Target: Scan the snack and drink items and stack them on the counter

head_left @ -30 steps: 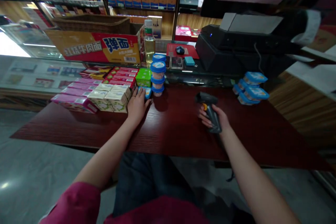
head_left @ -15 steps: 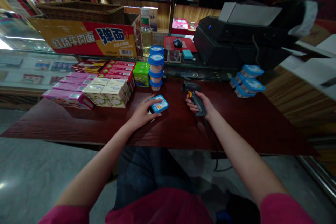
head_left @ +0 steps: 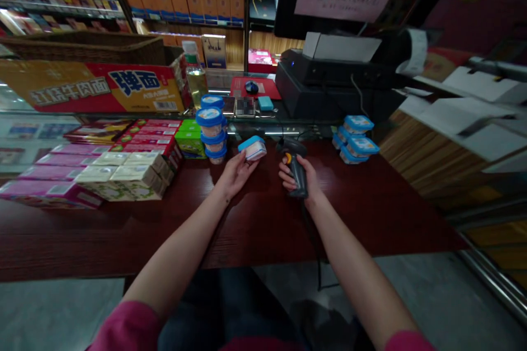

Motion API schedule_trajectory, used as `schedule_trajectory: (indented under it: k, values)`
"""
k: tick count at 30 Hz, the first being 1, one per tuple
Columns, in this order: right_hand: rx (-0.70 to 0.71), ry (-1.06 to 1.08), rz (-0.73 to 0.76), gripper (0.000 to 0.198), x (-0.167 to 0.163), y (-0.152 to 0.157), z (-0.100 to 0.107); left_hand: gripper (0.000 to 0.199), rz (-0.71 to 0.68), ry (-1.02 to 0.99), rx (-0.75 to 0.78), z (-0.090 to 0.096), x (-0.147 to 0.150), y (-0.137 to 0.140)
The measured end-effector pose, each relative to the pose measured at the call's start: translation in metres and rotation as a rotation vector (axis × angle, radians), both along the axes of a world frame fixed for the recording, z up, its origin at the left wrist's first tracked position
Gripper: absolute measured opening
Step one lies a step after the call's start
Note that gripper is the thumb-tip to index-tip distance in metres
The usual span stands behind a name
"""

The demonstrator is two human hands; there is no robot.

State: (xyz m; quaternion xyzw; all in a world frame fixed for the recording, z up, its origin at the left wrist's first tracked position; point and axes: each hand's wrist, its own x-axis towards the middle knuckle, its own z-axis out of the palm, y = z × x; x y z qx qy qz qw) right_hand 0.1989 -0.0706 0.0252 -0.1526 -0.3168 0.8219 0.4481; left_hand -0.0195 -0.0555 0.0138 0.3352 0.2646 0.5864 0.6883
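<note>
My left hand (head_left: 239, 171) holds a small blue-lidded plastic tub (head_left: 252, 148), tilted so that its pale side faces me. Its fingers pass beneath the tub. My right hand (head_left: 300, 176) is wrapped round the grip of a dark barcode scanner (head_left: 297, 167) with an orange trigger; the scanner's head points left towards the tub. From its handle a cable runs down over the table edge. Round blue-lidded tubs (head_left: 213, 130) are stacked just beyond my left hand. More rectangular blue-lidded tubs (head_left: 359, 146) stand piled to the right of the scanner.
On the left of the dark red table (head_left: 263, 219) are rows of pink boxes (head_left: 49, 189), pale boxes (head_left: 132, 175) and red boxes (head_left: 148, 134). Behind stand a noodle carton (head_left: 102, 85), a bottle (head_left: 196, 77), a mouse (head_left: 251, 87) and a black printer (head_left: 341, 71).
My left hand has turned and lifted the tub, so its side shows instead of its lid top. The scanner stays in my right hand. The whole view has shifted.
</note>
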Motion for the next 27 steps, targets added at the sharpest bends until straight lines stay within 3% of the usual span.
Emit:
schedule_trajectory:
  k: [4,7,13,20,27]
  values:
    - [0.002,-0.022,-0.035,0.025,-0.003,-0.008,0.012,0.025,0.008,-0.199,-0.166,0.005,0.014,0.014]
    - [-0.002,-0.108,-0.047,0.027,-0.010,-0.016,0.020,0.034,0.010,-0.313,-0.241,0.007,0.017,0.018]
    - [-0.017,-0.380,-0.177,0.032,-0.028,-0.034,0.030,0.038,0.076,-0.328,-0.292,0.011,0.019,0.018]
    - [-0.019,-0.491,-0.252,0.039,-0.052,-0.051,0.035,0.034,0.167,-0.292,-0.295,0.002,0.019,0.024]
    - [-0.028,-0.536,-0.347,0.040,-0.056,-0.053,0.032,0.041,0.148,-0.313,-0.226,-0.005,0.020,0.035]
